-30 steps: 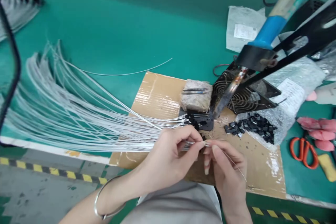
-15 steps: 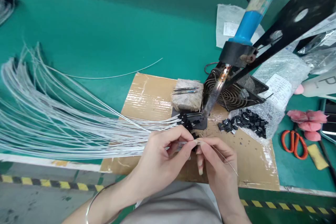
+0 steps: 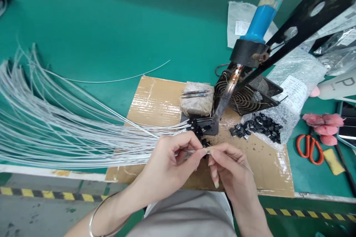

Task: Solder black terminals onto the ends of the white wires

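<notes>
In the head view my left hand [image 3: 178,164] is closed, thumb and forefinger pinching the end of a white wire; the very tip is hidden. My right hand [image 3: 232,168] pinches right beside it, fingertips almost touching the left ones. From its pinch a thin bare-looking wire [image 3: 244,166] trails to the right across the hand. Behind my fingers lies a bundle of white wires [image 3: 116,133], whose right ends carry small black connectors [image 3: 198,129]. A blue-handled soldering iron [image 3: 254,26] is clamped above, its bent tip pointing down near those connectors.
A cardboard sheet [image 3: 155,92] covers the bench front. On it are a wrapped block [image 3: 197,105] with metal rods, a black fan [image 3: 236,98] and loose black connector housings [image 3: 261,127] on bubble wrap. Orange scissors [image 3: 309,150] and a yellow sponge [image 3: 333,162] lie right.
Both hands stay pinched together at nearly the same place. The right hand has turned slightly, and the thin wire sits closer along it. The whole view has shifted a little.
</notes>
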`<state>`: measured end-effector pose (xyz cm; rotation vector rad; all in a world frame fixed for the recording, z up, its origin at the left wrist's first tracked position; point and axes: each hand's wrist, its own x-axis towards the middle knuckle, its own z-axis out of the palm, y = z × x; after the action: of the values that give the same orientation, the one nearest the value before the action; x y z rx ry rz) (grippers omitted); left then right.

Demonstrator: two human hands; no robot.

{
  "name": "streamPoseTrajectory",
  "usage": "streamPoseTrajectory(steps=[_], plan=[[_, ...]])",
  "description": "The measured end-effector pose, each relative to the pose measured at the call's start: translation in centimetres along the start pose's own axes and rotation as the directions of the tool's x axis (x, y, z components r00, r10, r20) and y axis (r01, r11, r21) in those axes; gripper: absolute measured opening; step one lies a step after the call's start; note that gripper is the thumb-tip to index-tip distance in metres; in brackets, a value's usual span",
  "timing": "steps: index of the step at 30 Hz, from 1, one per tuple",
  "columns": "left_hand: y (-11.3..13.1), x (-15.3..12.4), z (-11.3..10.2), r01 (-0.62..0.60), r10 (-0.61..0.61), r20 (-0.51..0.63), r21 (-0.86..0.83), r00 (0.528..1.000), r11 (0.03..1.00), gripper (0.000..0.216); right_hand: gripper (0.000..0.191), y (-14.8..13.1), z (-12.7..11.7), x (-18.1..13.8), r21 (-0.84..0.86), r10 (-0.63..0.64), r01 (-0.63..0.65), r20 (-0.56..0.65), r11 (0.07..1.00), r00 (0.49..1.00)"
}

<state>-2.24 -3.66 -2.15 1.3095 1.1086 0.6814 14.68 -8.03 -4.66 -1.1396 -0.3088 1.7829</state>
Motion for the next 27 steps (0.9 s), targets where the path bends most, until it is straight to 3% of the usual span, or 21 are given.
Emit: streamPoseTrajectory(steps=[6,18,27], plan=[[-0.8,-0.3,0.6,-0.045,0.055,-0.103,0.09,0.993,0.995,0.022,0.02,0.4,0.5,0.2,0.049,-0.05,0.052,-0.027,0.997,0.998],[-1.1,-0.5,1.4,-0.181,0.22,-0.199,0.197,0.955,0.964,0.019,0.021,0.3,1.2,0.3,0.086,-0.074,0.078,-0.053,0.993,0.996],[-1.4,-0.5,1.8,-0.197,0.24,-0.248,0.186,0.939,0.963,0.021,0.021,0.9,1.7,0.2,0.131,-0.096,0.108,-0.09,0.985,0.991]])
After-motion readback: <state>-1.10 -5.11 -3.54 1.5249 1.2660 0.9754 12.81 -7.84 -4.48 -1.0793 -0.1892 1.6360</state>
